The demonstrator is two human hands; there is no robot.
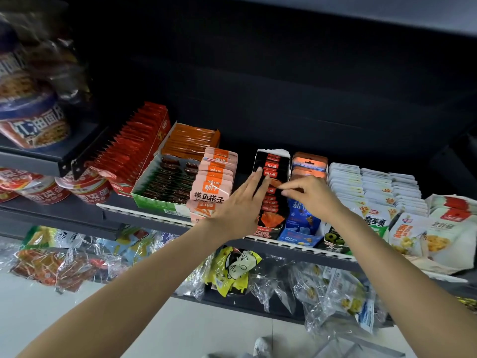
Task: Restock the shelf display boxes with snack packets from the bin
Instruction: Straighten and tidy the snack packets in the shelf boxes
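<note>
While my left hand (241, 202) lies flat against the black display box (271, 164), my right hand (308, 193) pinches a packet (275, 183); forcing it risks buckling neighbours.

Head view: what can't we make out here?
- Bin: not in frame.
- Black display box: its middle packets sit behind the left hand and right hand.
- Packet pinched by the right hand: mostly covered by fingers.
- Cup noodles: blurred at the left edge.
- Upper shelf back: too dark.
</note>
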